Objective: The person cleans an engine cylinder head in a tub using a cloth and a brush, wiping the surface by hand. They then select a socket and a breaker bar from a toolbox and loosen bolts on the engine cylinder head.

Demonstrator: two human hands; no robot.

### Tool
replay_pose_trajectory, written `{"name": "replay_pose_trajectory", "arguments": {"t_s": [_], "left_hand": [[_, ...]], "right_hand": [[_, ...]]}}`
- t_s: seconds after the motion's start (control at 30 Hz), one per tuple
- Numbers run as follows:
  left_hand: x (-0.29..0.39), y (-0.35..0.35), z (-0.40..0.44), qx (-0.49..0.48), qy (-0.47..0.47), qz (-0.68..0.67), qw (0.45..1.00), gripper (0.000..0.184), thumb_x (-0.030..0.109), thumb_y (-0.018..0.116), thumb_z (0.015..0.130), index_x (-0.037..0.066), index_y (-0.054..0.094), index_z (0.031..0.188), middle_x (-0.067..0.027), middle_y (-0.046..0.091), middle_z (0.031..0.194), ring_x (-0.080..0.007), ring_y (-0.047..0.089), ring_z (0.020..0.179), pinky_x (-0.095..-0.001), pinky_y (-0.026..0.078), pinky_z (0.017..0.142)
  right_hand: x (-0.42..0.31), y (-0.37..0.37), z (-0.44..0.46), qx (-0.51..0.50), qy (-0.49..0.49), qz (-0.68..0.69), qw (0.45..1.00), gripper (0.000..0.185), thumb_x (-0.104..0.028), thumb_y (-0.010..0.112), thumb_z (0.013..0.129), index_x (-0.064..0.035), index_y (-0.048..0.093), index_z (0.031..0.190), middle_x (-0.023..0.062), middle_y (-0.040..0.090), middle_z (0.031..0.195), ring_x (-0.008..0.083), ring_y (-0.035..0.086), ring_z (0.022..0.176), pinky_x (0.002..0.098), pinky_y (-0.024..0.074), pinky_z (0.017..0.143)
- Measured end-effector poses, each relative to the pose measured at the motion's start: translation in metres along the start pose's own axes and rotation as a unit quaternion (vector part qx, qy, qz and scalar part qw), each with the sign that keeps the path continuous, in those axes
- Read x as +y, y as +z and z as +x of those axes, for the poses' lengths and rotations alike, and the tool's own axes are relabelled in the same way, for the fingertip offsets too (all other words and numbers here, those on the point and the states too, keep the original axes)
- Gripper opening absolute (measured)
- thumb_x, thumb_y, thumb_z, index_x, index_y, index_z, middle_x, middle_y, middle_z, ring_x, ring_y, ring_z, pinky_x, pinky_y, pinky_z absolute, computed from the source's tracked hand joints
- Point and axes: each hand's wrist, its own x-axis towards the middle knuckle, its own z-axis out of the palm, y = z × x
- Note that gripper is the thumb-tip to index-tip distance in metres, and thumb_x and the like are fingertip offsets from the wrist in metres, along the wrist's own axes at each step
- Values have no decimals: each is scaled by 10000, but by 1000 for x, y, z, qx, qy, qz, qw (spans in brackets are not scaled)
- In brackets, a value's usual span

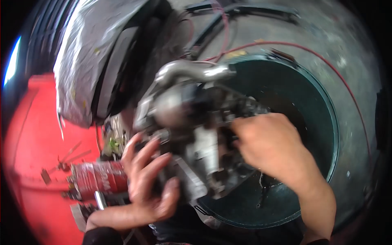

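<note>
A large metal engine part, blurred, with a curved silver pipe along its top, fills the middle of the view. At its lower left side is my left hand, fingers spread and bent, the fingertips near or against the metal. On the right side, my right hand has its fingers curled against the part; the fingertips are hidden, and what they grip cannot be made out. Part of the metal overlaps a round dark green tub behind and below it.
A plastic-covered seat or panel stands at the upper left. Below it are a red surface and a red cylinder with fittings. A red hose curves over the concrete floor, near a dark metal stand.
</note>
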Motion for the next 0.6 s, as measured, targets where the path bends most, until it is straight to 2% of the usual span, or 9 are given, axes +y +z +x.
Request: {"name": "replay_pose_trajectory", "arguments": {"t_s": [0.1, 0.17, 0.27, 0.3, 0.33, 0.37, 0.4, 0.5, 0.6], "left_hand": [[-6, 1, -2, 48, 8, -30, 998, 408, 107, 678, 679, 1, 653, 1073, -209, 594, 1223, -482, 432, 1258, -553, 372, 1026], [-9, 5, -8, 91, -8, -79, 993, 389, 104, 681, 671, 6, 660, 1047, -186, 608, 1208, -469, 439, 1259, -516, 422, 999], [-10, 10, -15, 161, -36, -150, 975, 343, 100, 672, 667, 18, 663, 999, -165, 622, 1147, -461, 444, 1258, -488, 458, 974], [-10, 12, -16, 180, -33, -154, 971, 320, 111, 671, 677, 16, 659, 983, -160, 617, 1103, -465, 438, 1264, -478, 465, 967], [-11, 12, -17, 198, -29, -158, 967, 299, 121, 669, 688, 14, 655, 968, -155, 613, 1060, -469, 432, 1269, -469, 472, 960], [-11, 12, -19, 193, -36, -158, 968, 276, 133, 666, 699, 7, 648, 944, -154, 603, 1018, -470, 427, 1275, -464, 470, 961], [-11, 12, -21, 188, -41, -160, 968, 257, 145, 662, 710, 1, 640, 921, -154, 593, 977, -470, 422, 1281, -460, 468, 962], [-11, 15, -26, 201, -46, -163, 965, 224, 181, 661, 724, 0, 615, 849, -167, 566, 908, -477, 393, 1308, -459, 463, 929], [-12, 14, -29, 188, -53, -153, 969, 248, 215, 662, 743, 5, 634, 872, -173, 582, 931, -477, 374, 1325, -449, 454, 914]], "right_hand": [[-9, 9, -1, 106, 8, 31, 994, 214, -113, 739, 676, -17, 557, 730, 156, 635, 747, 371, 630, 689, 448, 494, 618], [-20, 11, -2, 90, 80, 47, 992, 201, -101, 720, 671, 19, 574, 738, 173, 614, 704, 378, 615, 681, 428, 465, 611], [-34, 10, -14, 63, 129, 10, 990, 217, -151, 664, 803, 56, 620, 848, 208, 671, 797, 349, 673, 752, 400, 501, 693], [-26, 15, -21, 63, 142, -3, 988, 233, -170, 623, 872, 63, 619, 871, 187, 662, 772, 323, 660, 707, 423, 495, 702], [-10, 16, -27, 42, 198, -18, 979, 284, -231, 586, 946, 31, 606, 839, 111, 608, 674, 214, 580, 574, 369, 471, 574], [-7, 12, -29, 38, 293, 153, 943, 336, -301, 544, 995, -27, 577, 804, 17, 505, 616, 94, 450, 508, 275, 372, 451], [-19, 7, -27, 30, 338, 195, 920, 330, -317, 529, 1009, -76, 542, 785, -37, 454, 618, 36, 392, 488, 203, 276, 406], [-11, 7, -25, 44, 328, 262, 907, 268, -238, 541, 1004, -50, 561, 814, -23, 485, 644, 46, 407, 542, 216, 323, 463], [-7, 10, -25, 75, 229, 113, 964, 174, -148, 561, 983, -19, 587, 869, 5, 541, 716, 75, 460, 658, 237, 400, 588]]}}
